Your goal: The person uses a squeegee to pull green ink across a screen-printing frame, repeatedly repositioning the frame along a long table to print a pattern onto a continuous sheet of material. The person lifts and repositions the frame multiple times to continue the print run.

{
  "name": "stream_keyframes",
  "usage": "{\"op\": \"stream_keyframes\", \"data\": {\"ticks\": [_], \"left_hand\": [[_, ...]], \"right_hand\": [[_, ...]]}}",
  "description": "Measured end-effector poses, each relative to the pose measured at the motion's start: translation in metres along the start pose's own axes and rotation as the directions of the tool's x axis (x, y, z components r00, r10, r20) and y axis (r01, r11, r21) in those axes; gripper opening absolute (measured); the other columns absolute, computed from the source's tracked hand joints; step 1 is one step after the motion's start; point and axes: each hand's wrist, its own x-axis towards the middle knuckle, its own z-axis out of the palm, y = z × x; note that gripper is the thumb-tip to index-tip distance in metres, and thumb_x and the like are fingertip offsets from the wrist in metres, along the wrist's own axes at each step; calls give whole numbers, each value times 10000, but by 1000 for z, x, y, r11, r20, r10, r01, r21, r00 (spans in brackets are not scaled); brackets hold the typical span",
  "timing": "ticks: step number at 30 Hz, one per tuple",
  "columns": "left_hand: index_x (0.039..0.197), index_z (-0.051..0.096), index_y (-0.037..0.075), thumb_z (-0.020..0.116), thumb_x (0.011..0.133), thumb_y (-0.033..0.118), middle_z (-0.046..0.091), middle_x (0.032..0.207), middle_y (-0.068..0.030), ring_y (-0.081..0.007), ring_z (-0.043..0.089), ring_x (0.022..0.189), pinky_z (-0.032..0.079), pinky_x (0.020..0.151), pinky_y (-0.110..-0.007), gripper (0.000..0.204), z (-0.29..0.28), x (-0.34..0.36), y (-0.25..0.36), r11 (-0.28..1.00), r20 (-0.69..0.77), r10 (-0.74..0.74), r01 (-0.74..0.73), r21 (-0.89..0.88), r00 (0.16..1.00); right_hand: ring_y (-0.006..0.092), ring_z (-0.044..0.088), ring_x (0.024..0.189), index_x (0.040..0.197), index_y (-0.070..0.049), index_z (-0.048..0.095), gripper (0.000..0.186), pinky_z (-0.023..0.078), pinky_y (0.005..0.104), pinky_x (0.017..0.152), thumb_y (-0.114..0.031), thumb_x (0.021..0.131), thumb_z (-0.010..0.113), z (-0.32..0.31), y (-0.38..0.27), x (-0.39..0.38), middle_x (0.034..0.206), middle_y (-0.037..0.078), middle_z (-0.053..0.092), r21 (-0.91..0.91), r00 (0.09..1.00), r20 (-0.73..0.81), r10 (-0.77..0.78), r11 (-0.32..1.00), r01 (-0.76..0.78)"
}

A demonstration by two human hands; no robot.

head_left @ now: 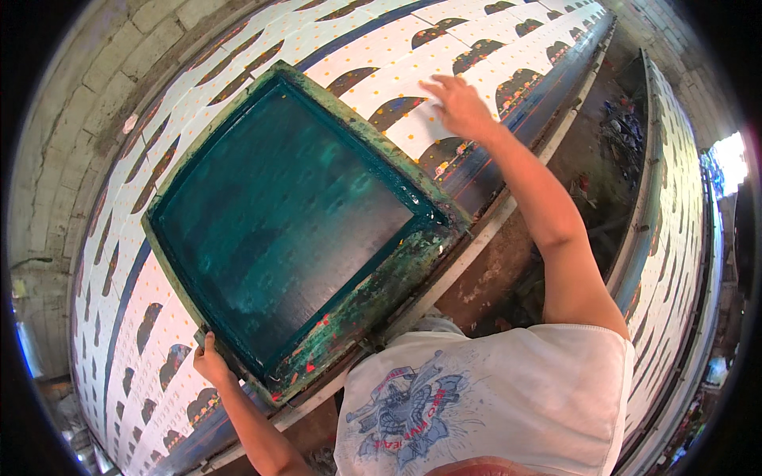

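A large square screen-printing frame (373, 289) lies tilted across the printed cloth (401, 67) in front of me. Dark teal ink covers most of its mesh (262, 190), with a paler patch by the near right corner. My left hand (209, 363) grips the frame's near left edge, thumb on top and the other fingers partly hidden. Beyond the frame's right side, my right hand (463, 107) hangs over the cloth with fingers apart and nothing in them. The cloth is white with orange dots and dark arched shapes.
The long table's edge rail (484, 232) runs diagonally between me and the cloth. On the right, a second long table (671, 238) carries similar cloth, across a gap with dark clutter (623, 131). A block wall (55, 143) stands at the left.
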Motion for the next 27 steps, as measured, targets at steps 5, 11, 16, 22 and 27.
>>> {"op": "stream_keyframes", "data": {"ticks": [5,11,16,22,27], "left_hand": [[909,746,-85,869,914,284,752,824,-126,-212,659,679,531,658,-382,389,-3,-15,9,995,-11,58,-57,77,998],[1132,812,-45,837,918,356,814,969,-227,-349,771,905,571,891,-475,455,0,-25,27,944,5,194,-188,269,981],[1284,785,-34,791,993,420,773,1248,-260,-381,753,1114,567,1005,-447,539,1,-19,2,959,-207,281,-263,108,937],[1308,774,-38,626,1099,489,742,1328,-268,-406,724,1189,549,1046,-477,586,0,-20,6,952,-191,297,-306,-21,936],[1210,806,-20,520,1128,529,780,1166,-281,-463,716,1139,534,1002,-522,624,-5,-21,10,973,-131,226,-229,-8,965]], "right_hand": [[382,670,1275,1306,-89,757,309,543,507,1100,-178,1014,701,-48,-157,-99,1331,184,733,686,824,162,-542,662,300],[348,661,1287,1314,-90,762,460,549,484,1050,-156,865,835,-54,-260,-188,1344,138,718,455,765,162,-624,735,503],[347,712,1174,1283,-73,763,412,558,467,1040,-16,876,773,-38,-274,-183,1234,129,758,426,767,105,-633,726,540],[372,749,1076,1248,-75,785,370,589,491,932,-19,888,724,-32,-331,-157,1156,143,787,390,731,249,-635,757,524],[413,758,1059,1259,-139,789,410,592,548,901,-12,873,736,-43,-340,-117,1115,176,804,362,666,531,-524,851,380]]}}
